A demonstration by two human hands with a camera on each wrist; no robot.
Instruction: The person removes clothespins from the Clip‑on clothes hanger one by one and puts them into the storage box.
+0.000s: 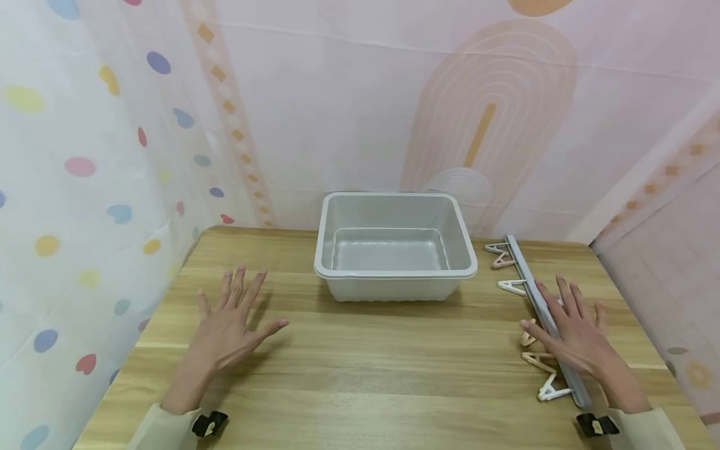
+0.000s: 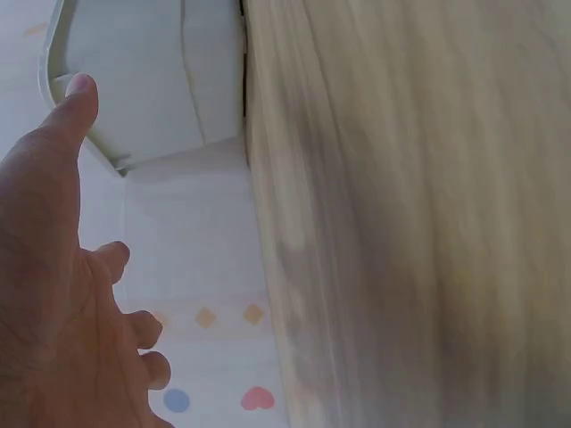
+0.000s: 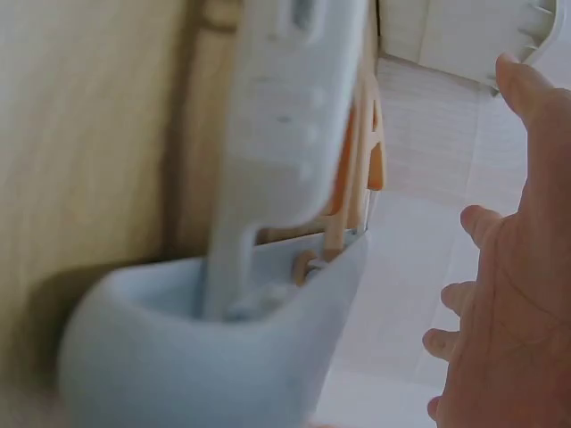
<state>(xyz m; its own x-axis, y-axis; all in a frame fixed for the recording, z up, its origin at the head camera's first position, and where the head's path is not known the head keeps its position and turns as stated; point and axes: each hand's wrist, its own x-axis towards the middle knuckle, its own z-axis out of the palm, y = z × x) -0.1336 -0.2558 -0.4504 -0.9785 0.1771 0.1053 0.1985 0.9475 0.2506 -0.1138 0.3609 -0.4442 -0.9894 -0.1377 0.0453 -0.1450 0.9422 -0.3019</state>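
Observation:
With fingers spread, my left hand hovers over the left part of the wooden table, holding nothing. Across on the right, my right hand is spread above a long grey-blue rail, covering part of it in the head view. Several small clips hang off the rail's left side, among them a white clip, a beige clip and a pinkish clip. In the right wrist view, a white clip and an orange clip show close up, with the palm apart from them.
A pale grey plastic basin stands at the back middle of the wooden table, its open side up. Patterned cloth hangs right behind the table and along both sides.

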